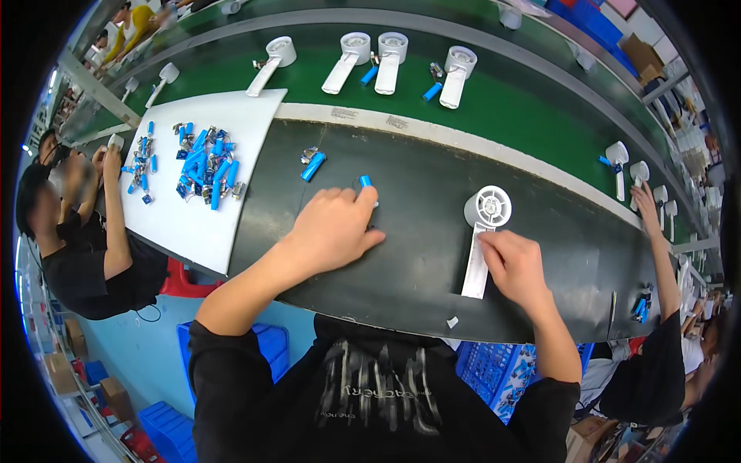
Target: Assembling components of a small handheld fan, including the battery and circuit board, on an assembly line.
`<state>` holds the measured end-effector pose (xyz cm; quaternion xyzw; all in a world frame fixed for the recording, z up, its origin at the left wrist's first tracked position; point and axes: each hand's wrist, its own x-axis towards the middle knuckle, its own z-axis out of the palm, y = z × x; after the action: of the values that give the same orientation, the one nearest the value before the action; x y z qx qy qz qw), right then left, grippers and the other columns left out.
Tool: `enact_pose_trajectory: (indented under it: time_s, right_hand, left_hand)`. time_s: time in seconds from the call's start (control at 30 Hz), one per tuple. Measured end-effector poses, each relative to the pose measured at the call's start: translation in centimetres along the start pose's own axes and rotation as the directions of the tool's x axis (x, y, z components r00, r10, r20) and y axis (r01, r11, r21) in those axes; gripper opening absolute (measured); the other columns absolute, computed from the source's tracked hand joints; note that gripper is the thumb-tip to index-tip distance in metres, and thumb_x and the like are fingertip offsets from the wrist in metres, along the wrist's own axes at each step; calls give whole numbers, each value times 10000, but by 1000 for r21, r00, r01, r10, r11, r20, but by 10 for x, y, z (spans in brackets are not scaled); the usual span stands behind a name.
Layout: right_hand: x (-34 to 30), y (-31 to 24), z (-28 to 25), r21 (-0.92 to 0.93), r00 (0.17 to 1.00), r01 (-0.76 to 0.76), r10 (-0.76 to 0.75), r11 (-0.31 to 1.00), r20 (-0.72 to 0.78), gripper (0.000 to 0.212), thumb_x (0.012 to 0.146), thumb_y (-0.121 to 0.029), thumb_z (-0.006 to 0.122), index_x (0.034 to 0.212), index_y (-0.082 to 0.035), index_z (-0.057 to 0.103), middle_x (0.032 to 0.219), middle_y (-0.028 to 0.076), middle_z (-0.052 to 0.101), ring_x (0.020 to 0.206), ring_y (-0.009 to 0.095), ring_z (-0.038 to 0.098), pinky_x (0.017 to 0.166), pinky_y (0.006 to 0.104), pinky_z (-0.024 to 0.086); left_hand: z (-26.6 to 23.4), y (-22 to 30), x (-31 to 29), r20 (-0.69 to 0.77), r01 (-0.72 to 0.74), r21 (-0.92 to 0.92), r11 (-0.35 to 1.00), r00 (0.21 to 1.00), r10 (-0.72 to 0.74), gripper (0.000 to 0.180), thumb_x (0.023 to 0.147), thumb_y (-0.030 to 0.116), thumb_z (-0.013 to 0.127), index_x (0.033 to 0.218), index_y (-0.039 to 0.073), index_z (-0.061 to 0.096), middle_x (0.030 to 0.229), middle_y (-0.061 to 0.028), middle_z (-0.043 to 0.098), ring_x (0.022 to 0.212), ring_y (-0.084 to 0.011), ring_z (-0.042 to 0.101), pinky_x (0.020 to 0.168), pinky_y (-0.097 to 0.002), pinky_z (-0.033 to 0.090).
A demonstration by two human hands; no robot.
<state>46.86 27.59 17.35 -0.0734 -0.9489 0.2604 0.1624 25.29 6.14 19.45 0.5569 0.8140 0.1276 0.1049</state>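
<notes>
My left hand [328, 228] is over the dark worktop, thumb stretched away from the index finger. That index finger lies across a blue cylindrical battery [365, 181], which shows partly beyond it; no grip is visible. At the right, my right hand [515, 266] has its fingers closed at the upper handle of a white handheld fan [474, 270]. The fan lies with its round grille head away from me and its long handle toward me. Another blue battery [313, 167] with wires and a small circuit part lies beyond my left hand.
A white board [239, 208] at the left bears many blue batteries with wired parts. Beyond the worktop, a green conveyor [525, 116] carries several white fans. Co-workers sit at both sides; one's hand [647, 204] reaches to a fan on the right. Blue crates [486, 370] stand below.
</notes>
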Motion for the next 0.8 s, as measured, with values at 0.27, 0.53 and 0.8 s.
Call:
enact_pose_trajectory:
  time_s: [0.27, 0.53, 0.8]
  right_hand:
    - [23, -19, -42, -39, 868, -46, 60, 998, 493, 220, 783, -140, 675, 981, -54, 633, 774, 117, 637, 692, 303, 629, 600, 400, 491]
    - [20, 1, -18, -14, 978, 51, -47, 999, 204, 134, 821, -98, 650, 922, -12, 642, 794, 134, 648, 700, 308, 632, 642, 380, 498]
    - [23, 1, 3, -13, 981, 115, -112, 993, 156, 157, 809, -158, 700, 839, -10, 657, 695, 110, 627, 615, 275, 621, 545, 362, 472]
  left_hand:
    - [9, 2, -15, 160, 12, -232, 973, 987, 26, 315, 796, 131, 657, 1062, 34, 519, 814, -172, 596, 796, -363, 615, 752, -440, 488]
    - [13, 2, 7, 50, -232, 19, 973, 972, 231, 163, 741, 125, 702, 838, 27, 615, 931, -146, 551, 975, -336, 541, 822, -412, 431]
    - [40, -3, 32, -236, -480, -314, 819, 875, 423, 368, 704, 158, 798, 925, 52, 523, 970, -111, 574, 933, -290, 558, 819, -375, 436]
